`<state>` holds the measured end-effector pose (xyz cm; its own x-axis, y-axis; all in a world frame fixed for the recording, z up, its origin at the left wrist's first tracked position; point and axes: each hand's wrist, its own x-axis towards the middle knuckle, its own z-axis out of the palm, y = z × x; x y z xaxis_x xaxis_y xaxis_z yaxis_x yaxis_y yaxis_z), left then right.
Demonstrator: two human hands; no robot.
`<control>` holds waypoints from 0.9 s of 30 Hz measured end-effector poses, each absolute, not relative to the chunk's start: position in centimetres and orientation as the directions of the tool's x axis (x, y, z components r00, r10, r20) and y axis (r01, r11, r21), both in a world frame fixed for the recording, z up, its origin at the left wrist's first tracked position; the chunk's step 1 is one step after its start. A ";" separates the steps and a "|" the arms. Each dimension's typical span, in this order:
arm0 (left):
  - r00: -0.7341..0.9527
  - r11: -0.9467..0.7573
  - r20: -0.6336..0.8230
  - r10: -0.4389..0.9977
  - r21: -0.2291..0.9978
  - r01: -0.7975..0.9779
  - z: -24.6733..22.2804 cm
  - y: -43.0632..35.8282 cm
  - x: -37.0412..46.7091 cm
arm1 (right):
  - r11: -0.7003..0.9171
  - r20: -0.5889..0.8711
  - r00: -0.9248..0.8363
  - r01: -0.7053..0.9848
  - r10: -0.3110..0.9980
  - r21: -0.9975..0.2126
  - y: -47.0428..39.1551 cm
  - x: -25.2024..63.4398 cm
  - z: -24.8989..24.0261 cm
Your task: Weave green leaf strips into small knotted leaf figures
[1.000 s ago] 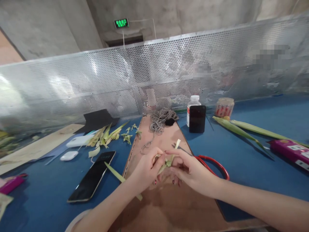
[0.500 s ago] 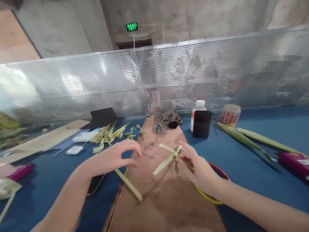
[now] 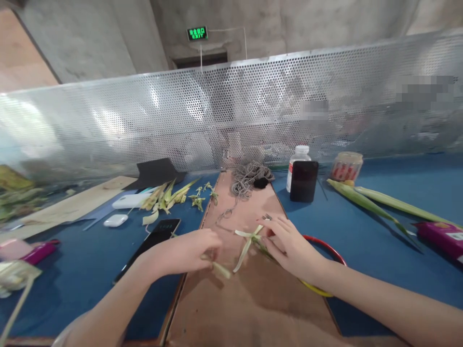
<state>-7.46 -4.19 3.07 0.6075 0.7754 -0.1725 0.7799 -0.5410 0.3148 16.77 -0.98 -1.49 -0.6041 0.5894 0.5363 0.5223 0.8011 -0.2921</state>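
Observation:
My left hand [image 3: 202, 248] is closed over the brown board, its fingers around one end of a pale green leaf strip [image 3: 221, 271] that looks smeared by motion. To the right, my right hand [image 3: 287, 243] pinches a small crossed bundle of leaf strips [image 3: 253, 237]. Pale ends of that bundle stick out left and downward, while the part under my fingers is hidden. Between the free end of the left strip and the bundle there is a small gap.
A grey yarn heap [image 3: 249, 179] lies at the board's far end. Left are a phone [image 3: 154, 243], a white case [image 3: 115, 220] and leaf scraps [image 3: 168, 196]. Right are a bottle [image 3: 299, 155], a black upright slab [image 3: 304, 182], a jar [image 3: 346, 166], long leaves [image 3: 376, 207] and a red-yellow ring [image 3: 327, 246].
My left hand has moved down and right and closed on the leaf strip that lay on the board. The bundle in my right hand has turned and shifted slightly left.

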 end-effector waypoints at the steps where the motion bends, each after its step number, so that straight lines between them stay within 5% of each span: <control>1: 0.611 -0.546 -0.155 0.777 0.318 0.775 3.4 -4.0 -6.9 | 0.806 0.543 -0.602 0.505 0.586 -0.310 -1.0 16.8 -1.3; 8: 0.706 -0.674 0.016 0.708 0.313 0.669 3.7 -2.0 -3.0 | 0.791 0.553 -0.575 0.523 0.603 -0.318 -1.6 17.0 -0.3; 15: 0.603 -0.582 0.156 0.783 0.526 0.620 1.0 -1.8 -2.9 | 0.795 0.477 -0.645 0.552 0.598 -0.251 -1.7 16.9 -0.7; 27: 0.423 -0.402 0.187 0.887 0.764 0.505 0.2 -1.7 -2.6 | 0.736 0.452 -0.583 0.572 0.675 -0.361 -2.1 16.7 0.1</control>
<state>-2.62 -1.69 0.21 0.4228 0.8867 0.1871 0.5054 -0.4020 0.7635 16.69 -2.10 0.07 -0.5831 0.6747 0.4524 0.5721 0.7365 -0.3610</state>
